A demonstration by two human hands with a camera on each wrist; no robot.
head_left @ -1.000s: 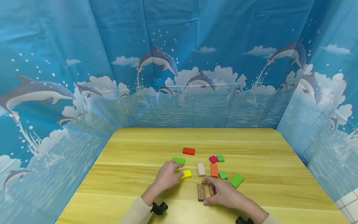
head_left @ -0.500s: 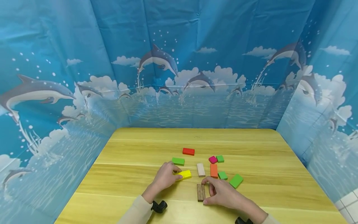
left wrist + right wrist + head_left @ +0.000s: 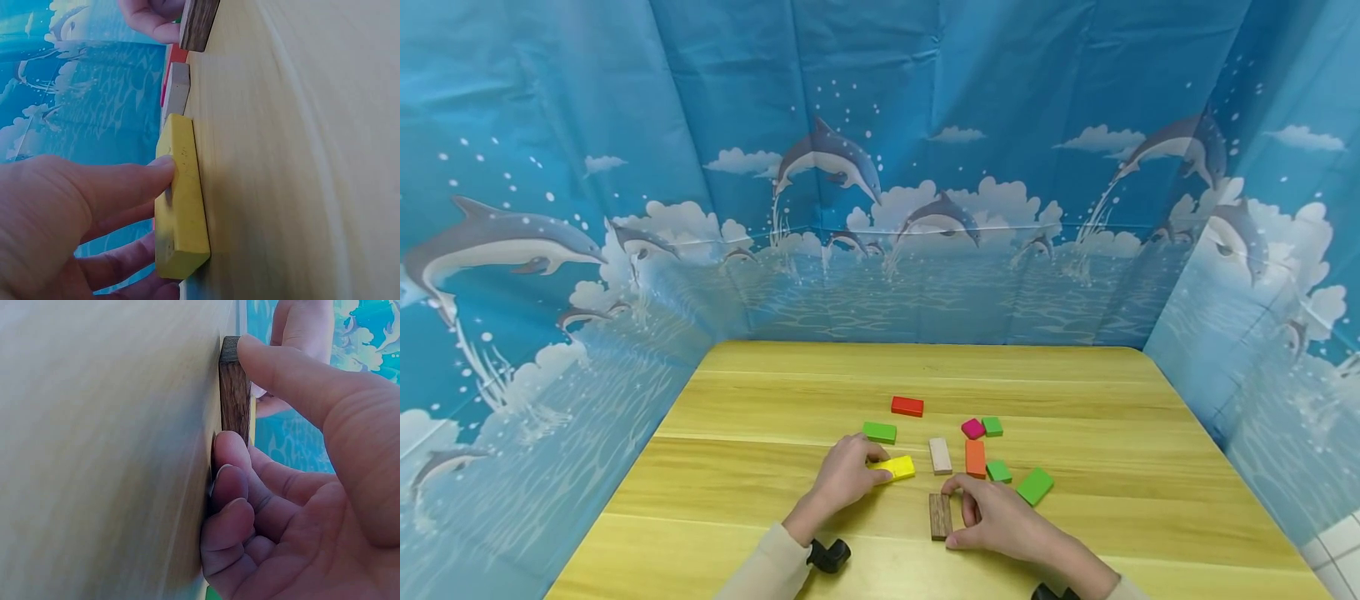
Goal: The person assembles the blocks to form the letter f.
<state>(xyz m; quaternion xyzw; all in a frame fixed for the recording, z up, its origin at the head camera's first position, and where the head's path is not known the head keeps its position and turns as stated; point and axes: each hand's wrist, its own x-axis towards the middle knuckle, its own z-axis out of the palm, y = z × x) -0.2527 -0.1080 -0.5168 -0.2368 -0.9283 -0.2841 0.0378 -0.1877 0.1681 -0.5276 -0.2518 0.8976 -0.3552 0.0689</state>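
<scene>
A yellow wooden block (image 3: 901, 467) lies flat on the table, and my left hand (image 3: 847, 472) pinches its left end. In the left wrist view, the thumb rests on the near edge of the yellow block (image 3: 186, 194), with fingers curled behind it. My right hand (image 3: 1002, 515) holds a dark brown wood-grain block (image 3: 940, 517), thumb at its near end and index finger at its far end. The right wrist view shows the thumb on one end of the brown block (image 3: 235, 394), the other fingers curled beside it. Both blocks appear to rest on the tabletop.
Beyond the hands lie a green block (image 3: 879, 432), a red block (image 3: 907, 407), a pale wood block (image 3: 940, 456) and an orange block (image 3: 975, 459). Nearby are a magenta piece (image 3: 973, 428), small green pieces (image 3: 992, 426) and a larger green block (image 3: 1035, 487). A dolphin curtain (image 3: 880, 300) borders the table.
My left fingers have drawn in from a more spread pose onto the yellow block, uncovering more of the green block behind. The right hand and brown block look unchanged.
</scene>
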